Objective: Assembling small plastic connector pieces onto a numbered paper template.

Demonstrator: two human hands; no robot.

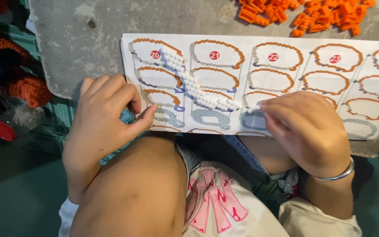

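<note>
Both hands work at the near edge of a printed sheet, a white brick strip between them.
Right hand (305, 129), fingers curled, pinches the strip's (196, 85) near end so it lies flat across the sheet (286, 41); left hand (104, 112), loosely curled and empty, steadies the paper's corner. Orange bricks (308, 15) lie beyond.

Light: soft and even, moderately bright on the instruction sheet (286, 44) and the grey slab (80, 39).
Shadows: faint, under the left hand (101, 118) and right hand (305, 129); the left margin falls into deep gloom.
Glare: none; the silver bracelet (338, 174) carries a small highlight.
Sharpness: slightly soft, with compression smear; orange bricks (312, 15) at the top edge blur together.
Distortion: the sheet's edges bow slightly.
</note>
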